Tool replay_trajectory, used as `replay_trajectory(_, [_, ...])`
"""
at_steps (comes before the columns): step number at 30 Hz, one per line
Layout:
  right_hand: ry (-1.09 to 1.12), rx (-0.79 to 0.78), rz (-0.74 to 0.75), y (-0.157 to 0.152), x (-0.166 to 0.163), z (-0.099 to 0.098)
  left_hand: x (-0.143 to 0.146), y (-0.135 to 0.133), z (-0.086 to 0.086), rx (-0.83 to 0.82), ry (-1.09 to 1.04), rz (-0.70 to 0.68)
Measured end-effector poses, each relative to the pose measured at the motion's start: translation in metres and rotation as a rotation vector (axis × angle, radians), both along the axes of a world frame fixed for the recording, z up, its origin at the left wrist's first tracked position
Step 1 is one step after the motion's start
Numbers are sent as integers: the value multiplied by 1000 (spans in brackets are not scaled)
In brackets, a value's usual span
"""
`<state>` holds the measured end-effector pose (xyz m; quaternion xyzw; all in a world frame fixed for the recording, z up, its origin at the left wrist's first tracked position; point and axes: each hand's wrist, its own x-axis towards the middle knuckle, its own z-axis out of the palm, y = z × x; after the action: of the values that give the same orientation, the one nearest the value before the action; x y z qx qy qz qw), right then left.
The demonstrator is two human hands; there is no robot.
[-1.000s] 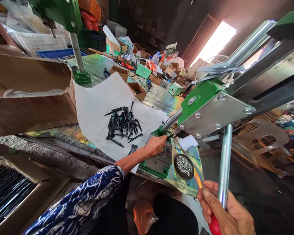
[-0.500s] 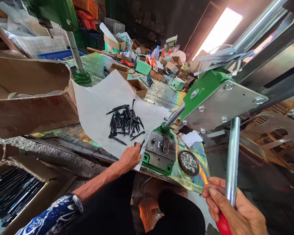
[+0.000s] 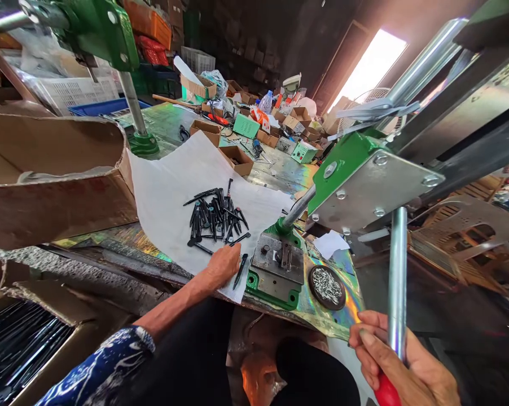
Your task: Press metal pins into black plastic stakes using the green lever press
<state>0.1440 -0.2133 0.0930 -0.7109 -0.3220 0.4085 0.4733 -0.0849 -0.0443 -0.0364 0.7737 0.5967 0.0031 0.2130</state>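
My left hand [image 3: 224,266] is over the white sheet, its fingers curled at the near edge of a pile of black pointed stakes [image 3: 212,213]. Its fingertips meet the end of one stake [image 3: 241,238]; the grip is partly hidden. Another stake [image 3: 240,272] lies beside the hand, close to the green press base [image 3: 275,268]. My right hand [image 3: 402,355] is closed round the press lever [image 3: 397,282] above its red grip [image 3: 385,390], thumb and fingertips pressed together. Whether they pinch something small is unclear. Small silver pins fill a round dish [image 3: 310,282] right of the base.
The press head [image 3: 364,180] overhangs the table on the right. An open cardboard box [image 3: 60,197] stands at left, with another box [image 3: 74,304] of black strips below. A second green press [image 3: 142,141], small cartons and tools [image 3: 246,125] occupy the back. A plastic chair [image 3: 483,223] is far right.
My left hand has moved slightly left, away from the stake beside the press base and toward the pile; that stake now lies uncovered on the sheet. The right hand keeps its hold on the lever.
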Motion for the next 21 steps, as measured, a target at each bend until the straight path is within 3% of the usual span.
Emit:
replay_trajectory(6, [164, 22, 52, -2, 0, 10, 14, 35, 1, 83, 121, -1])
replay_trajectory(12, [506, 73, 288, -13, 17, 38, 20, 46, 2, 79, 142, -39])
replay_trajectory(14, [574, 106, 338, -12, 23, 38, 19, 50, 1, 71, 159, -33])
replay_trajectory(17, [328, 205, 189, 3, 35, 8, 14, 51, -2, 65, 140, 8])
replay_trajectory(19, [-118, 216, 17, 19, 49, -32, 9, 48, -2, 78, 93, 47])
replay_trajectory(21, [-285, 169, -54, 36, 66, -78, 3, 41, -3, 93, 20, 84])
